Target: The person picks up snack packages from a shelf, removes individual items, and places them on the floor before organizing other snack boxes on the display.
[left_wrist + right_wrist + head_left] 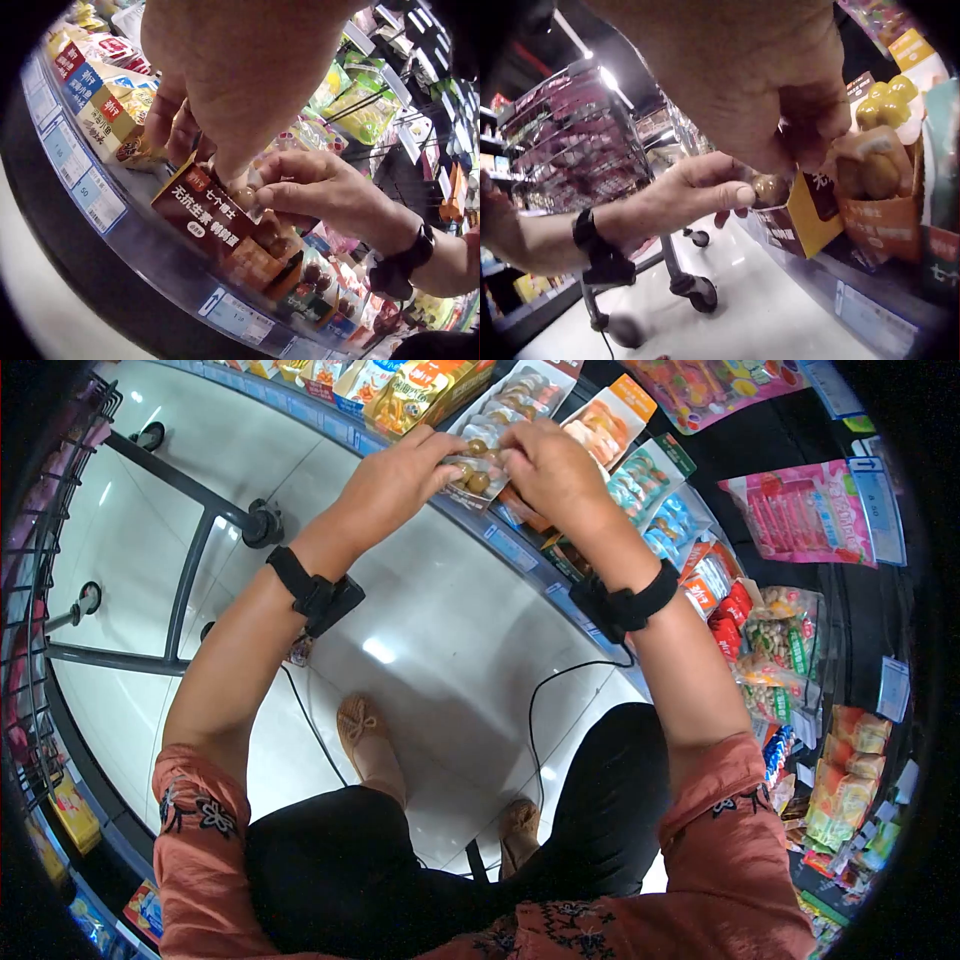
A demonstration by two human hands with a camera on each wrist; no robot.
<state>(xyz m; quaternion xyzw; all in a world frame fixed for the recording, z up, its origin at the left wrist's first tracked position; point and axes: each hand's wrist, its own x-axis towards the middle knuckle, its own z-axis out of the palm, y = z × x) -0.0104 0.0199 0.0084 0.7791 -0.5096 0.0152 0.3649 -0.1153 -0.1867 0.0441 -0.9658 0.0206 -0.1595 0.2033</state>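
A brown display box (202, 214) holds clear packs of small brown eggs (477, 482) at the shelf's front edge. My left hand (395, 480) reaches over its left side, thumb and fingers curled round a pack; in the right wrist view its thumb lies against a shiny egg (769, 189). From the other side my right hand (560, 470) pinches the packs; the left wrist view shows its thumb and forefinger at an egg (244, 198). The right hand's fingertips are partly hidden in the head view.
An orange box (881, 221) of egg packs stands right beside the brown one, with green and blue boxes beyond. Yellow snack packs (425, 395) lie to the left. Price labels (94, 195) line the shelf edge. A wheeled cart frame (180, 485) stands at the left.
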